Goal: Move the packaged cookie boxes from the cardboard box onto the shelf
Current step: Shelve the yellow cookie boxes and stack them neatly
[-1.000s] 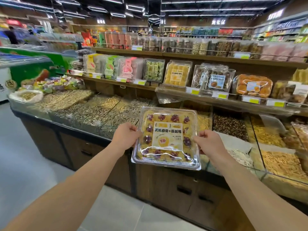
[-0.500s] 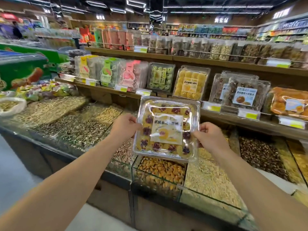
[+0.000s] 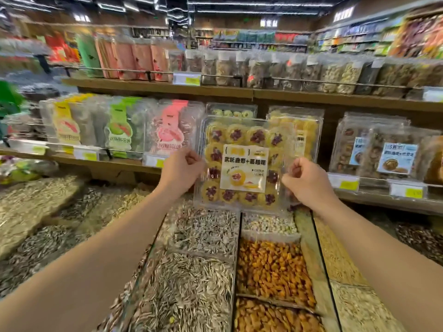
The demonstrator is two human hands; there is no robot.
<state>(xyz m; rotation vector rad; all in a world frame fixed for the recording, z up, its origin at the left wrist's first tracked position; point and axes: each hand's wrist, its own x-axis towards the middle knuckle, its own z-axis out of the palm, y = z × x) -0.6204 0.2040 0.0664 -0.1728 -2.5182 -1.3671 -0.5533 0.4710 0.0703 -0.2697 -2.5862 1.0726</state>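
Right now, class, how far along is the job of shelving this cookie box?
Done: the cookie box is out of its carton and raised to the shelf. In hand: the left hand and right hand grip its sides. Left: setting it down.

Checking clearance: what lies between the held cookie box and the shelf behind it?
Head view: cookie box overlaps two clear packs of yellowish cookies on the shelf; nothing else shows between.
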